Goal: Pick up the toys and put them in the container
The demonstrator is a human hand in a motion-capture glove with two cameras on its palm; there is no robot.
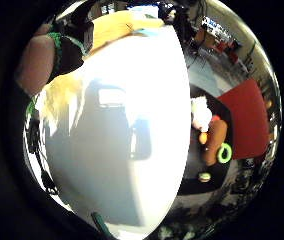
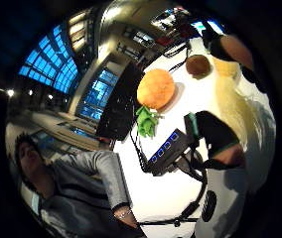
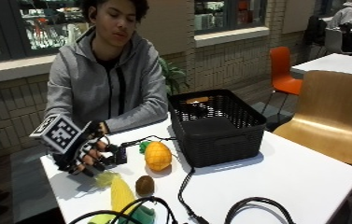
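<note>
In the outside view my gloved right hand hovers low over the table's left part, fingers hanging loosely curled with nothing in them. Just below and in front of it lies a yellow toy corn cob, its pale husk end nearest my fingertips. A brown toy kiwi sits beside the corn. An orange toy pineapple with green leaves stands against the black mesh basket. The thumb side palm view shows the corn, kiwi, pineapple and basket.
A small black box with blue lights and black cables lie on the white table. A green item sits at the front edge. A wooden chair stands at the right.
</note>
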